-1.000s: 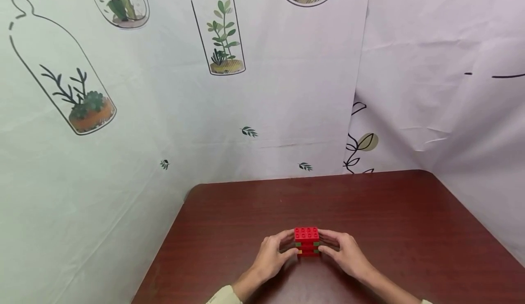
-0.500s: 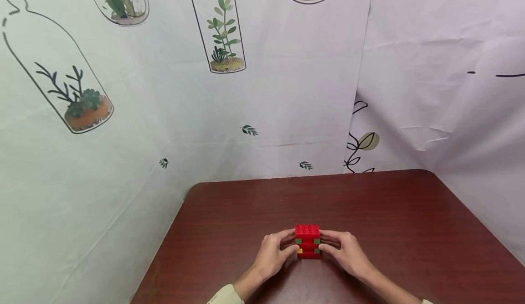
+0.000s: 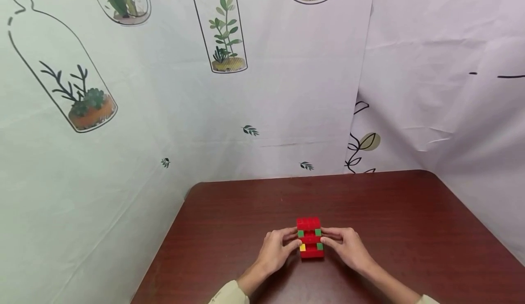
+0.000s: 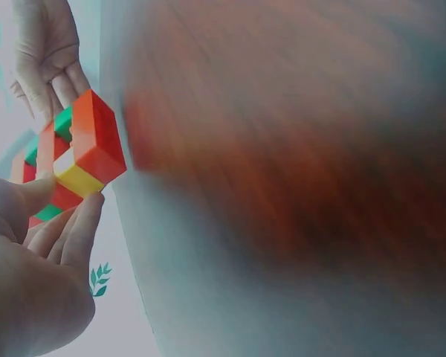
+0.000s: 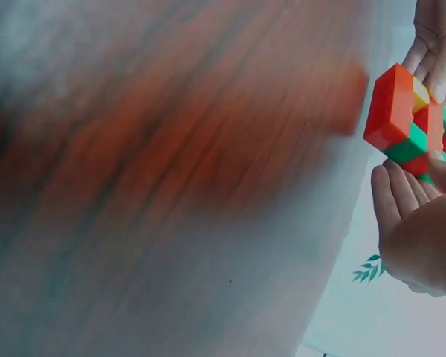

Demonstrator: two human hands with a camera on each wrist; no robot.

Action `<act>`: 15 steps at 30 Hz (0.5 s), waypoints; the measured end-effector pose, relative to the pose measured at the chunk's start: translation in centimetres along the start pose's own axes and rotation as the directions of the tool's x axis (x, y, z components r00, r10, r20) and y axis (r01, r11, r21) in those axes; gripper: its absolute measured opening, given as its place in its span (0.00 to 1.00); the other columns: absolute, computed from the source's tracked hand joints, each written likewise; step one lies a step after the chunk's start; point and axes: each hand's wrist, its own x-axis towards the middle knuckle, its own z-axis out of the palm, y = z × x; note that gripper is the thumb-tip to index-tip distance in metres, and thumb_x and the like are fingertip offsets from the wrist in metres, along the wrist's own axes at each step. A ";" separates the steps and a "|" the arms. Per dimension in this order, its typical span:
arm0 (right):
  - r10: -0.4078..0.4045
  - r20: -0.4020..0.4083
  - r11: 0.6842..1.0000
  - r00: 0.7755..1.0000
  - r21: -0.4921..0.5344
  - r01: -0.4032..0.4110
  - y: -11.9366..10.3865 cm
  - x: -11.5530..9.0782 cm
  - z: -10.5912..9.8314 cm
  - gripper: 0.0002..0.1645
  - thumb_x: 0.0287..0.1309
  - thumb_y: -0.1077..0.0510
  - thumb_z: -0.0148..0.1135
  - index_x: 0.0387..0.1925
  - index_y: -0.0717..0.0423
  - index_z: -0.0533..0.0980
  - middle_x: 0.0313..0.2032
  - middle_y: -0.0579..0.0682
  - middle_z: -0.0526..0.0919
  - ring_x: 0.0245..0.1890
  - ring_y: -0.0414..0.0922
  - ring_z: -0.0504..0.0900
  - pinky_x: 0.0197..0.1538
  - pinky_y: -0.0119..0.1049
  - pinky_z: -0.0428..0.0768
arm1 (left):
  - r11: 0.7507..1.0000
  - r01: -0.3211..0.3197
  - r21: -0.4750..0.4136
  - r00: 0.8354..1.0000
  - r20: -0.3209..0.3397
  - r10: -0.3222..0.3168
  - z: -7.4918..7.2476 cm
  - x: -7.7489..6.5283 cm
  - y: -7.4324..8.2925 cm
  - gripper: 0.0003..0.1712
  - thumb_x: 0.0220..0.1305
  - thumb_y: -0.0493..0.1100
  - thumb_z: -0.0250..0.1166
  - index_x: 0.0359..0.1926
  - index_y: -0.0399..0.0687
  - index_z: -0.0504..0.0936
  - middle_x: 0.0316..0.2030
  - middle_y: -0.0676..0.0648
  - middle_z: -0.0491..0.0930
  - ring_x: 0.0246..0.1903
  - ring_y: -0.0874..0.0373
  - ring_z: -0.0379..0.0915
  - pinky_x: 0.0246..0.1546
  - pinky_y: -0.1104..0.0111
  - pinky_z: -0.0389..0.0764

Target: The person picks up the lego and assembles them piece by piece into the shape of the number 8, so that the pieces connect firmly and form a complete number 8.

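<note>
A small tower of toy building bricks (image 3: 310,239) is held upright between both hands, close over the tabletop. Three red layers are separated by small corner bricks; on its near face these are green, except for a yellow brick (image 4: 79,177) at the lower left. My left hand (image 3: 275,252) grips the tower's left side, thumb at the near edge and fingers along the side. On the opposite side my right hand (image 3: 351,251) pinches it the same way, thumb (image 5: 440,169) against the middle layers. In both wrist views the bottom red brick (image 5: 391,108) shows below the fingers.
The dark reddish-brown table (image 3: 229,213) has a glossy top that mirrors the bricks. Behind it and at both sides hangs a pale cloth (image 3: 287,112) printed with plants in glass jars.
The tower has tipped and risen in the hands: its studded top shows less and more of its near face shows. Both hands keep their grip and have shifted slightly right in the head view.
</note>
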 end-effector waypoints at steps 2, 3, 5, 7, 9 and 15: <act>0.025 -0.007 0.999 1.000 -0.020 -0.025 0.0 0.0 0.0 0.22 0.64 0.60 0.75 0.56 0.70 0.84 0.50 0.63 0.89 0.43 0.47 0.92 0.45 0.39 0.89 | 1.000 0.016 0.022 1.000 0.002 -0.016 0.1 0.2 0.0 0.23 0.71 0.47 0.73 0.61 0.39 0.87 0.49 0.48 0.90 0.53 0.61 0.85 0.57 0.57 0.84; 0.036 -0.010 0.999 0.999 -0.031 -0.036 -0.1 0.0 0.0 0.22 0.64 0.59 0.76 0.55 0.69 0.85 0.50 0.63 0.89 0.43 0.47 0.92 0.45 0.39 0.89 | 0.999 0.024 0.026 1.000 0.004 -0.024 0.1 0.3 0.1 0.22 0.72 0.46 0.73 0.61 0.39 0.87 0.48 0.48 0.91 0.53 0.61 0.85 0.57 0.56 0.84; 0.057 -0.023 0.997 0.998 -0.050 -0.058 -0.1 0.0 0.0 0.22 0.64 0.59 0.76 0.55 0.69 0.85 0.49 0.62 0.90 0.43 0.47 0.92 0.45 0.40 0.89 | 0.999 0.036 0.033 0.999 -0.001 -0.036 0.2 0.5 0.1 0.21 0.72 0.46 0.73 0.60 0.39 0.88 0.47 0.48 0.91 0.52 0.61 0.85 0.57 0.55 0.84; 0.076 -0.034 0.996 0.997 -0.053 -0.078 -0.1 0.1 0.1 0.21 0.65 0.59 0.75 0.54 0.69 0.86 0.47 0.62 0.90 0.42 0.47 0.92 0.44 0.40 0.89 | 0.998 0.044 0.033 0.999 -0.008 -0.043 0.2 0.7 0.1 0.21 0.71 0.46 0.73 0.58 0.39 0.88 0.45 0.49 0.91 0.50 0.61 0.86 0.55 0.56 0.85; 0.096 -0.045 0.994 0.994 -0.040 -0.098 0.0 0.3 0.2 0.19 0.66 0.60 0.74 0.53 0.70 0.86 0.46 0.63 0.90 0.41 0.48 0.92 0.43 0.40 0.89 | 0.998 0.058 0.014 0.998 -0.011 -0.058 0.3 0.8 0.2 0.20 0.71 0.46 0.73 0.58 0.39 0.89 0.44 0.48 0.92 0.45 0.63 0.88 0.50 0.60 0.87; 0.143 -0.076 0.990 0.987 0.012 -0.142 0.1 0.9 0.7 0.15 0.67 0.64 0.72 0.49 0.72 0.86 0.43 0.63 0.90 0.36 0.50 0.93 0.35 0.37 0.89 | 0.991 0.120 -0.058 0.993 -0.010 -0.121 0.5 1.4 0.1 0.20 0.71 0.46 0.73 0.56 0.37 0.89 0.41 0.45 0.92 0.27 0.66 0.87 0.32 0.70 0.87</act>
